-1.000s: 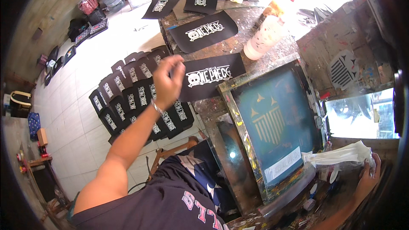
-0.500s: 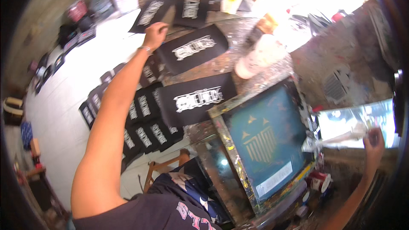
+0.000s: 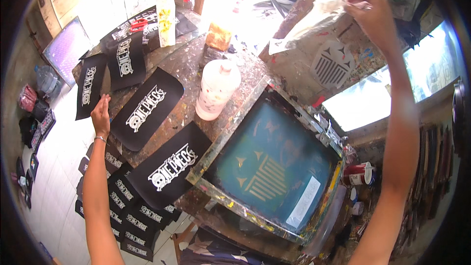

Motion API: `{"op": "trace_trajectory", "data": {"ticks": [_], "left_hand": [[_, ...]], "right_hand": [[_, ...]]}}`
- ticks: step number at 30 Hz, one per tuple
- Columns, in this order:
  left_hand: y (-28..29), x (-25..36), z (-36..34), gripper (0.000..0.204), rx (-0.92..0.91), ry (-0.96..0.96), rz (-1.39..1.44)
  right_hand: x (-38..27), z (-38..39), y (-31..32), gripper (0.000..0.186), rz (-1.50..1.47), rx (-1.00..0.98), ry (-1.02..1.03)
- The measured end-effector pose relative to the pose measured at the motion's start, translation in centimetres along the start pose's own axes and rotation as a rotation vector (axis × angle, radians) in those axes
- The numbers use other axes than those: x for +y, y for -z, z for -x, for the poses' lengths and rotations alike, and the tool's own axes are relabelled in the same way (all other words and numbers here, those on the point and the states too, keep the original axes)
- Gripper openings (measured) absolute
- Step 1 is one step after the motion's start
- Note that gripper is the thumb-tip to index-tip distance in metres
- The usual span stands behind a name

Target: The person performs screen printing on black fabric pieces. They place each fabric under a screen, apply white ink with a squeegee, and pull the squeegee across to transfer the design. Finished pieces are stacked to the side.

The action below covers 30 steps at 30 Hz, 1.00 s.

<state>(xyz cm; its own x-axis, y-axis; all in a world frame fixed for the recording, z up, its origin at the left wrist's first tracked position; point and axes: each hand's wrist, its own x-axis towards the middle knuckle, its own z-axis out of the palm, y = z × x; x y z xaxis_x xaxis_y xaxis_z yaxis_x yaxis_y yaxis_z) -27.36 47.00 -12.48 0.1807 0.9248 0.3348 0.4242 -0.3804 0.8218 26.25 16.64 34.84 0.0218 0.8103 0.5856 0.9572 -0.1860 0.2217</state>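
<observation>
The teal mesh screen-printing frame (image 3: pixel 274 167) sits nearest, its lower edge blurred. The left hand (image 3: pixel 101 115), fingers flat together, rests at the edge of a black printed fabric sheet (image 3: pixel 146 109) whose long axis runs diagonally up-right. Farther off, the right hand (image 3: pixel 369 5) pinches a crumpled translucent plastic sheet (image 3: pixel 314 17), washed out by glare.

One view only — a head-worn fisheye, looking steeply down at the worktop (image 3: pixel 186 68) from close above. Straight edges bend toward the rim; the printing frame (image 3: pixel 274 172) sits near centre, both forearms enter from the lower edge — floor at left.
</observation>
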Motion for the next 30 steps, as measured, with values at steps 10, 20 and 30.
{"op": "trace_trajectory", "data": {"ticks": [10, 20, 30], "left_hand": [[-0.4, -0.6, 0.1, 0.047, -0.019, 0.008, -0.004], [0.0, -0.5, 0.4, 0.046, 0.013, 0.094, 0.025], [1.5, -0.7, 0.7, 0.049, -0.035, -0.012, -0.128]], "right_hand": [[7.9, -5.7, -25.1, 0.018, 0.042, 0.075, -0.192], [10.8, -3.7, -49.2, 0.020, -0.102, 0.011, -0.707], [3.8, 1.1, -52.0, 0.039, -0.402, -0.439, -0.602]]}}
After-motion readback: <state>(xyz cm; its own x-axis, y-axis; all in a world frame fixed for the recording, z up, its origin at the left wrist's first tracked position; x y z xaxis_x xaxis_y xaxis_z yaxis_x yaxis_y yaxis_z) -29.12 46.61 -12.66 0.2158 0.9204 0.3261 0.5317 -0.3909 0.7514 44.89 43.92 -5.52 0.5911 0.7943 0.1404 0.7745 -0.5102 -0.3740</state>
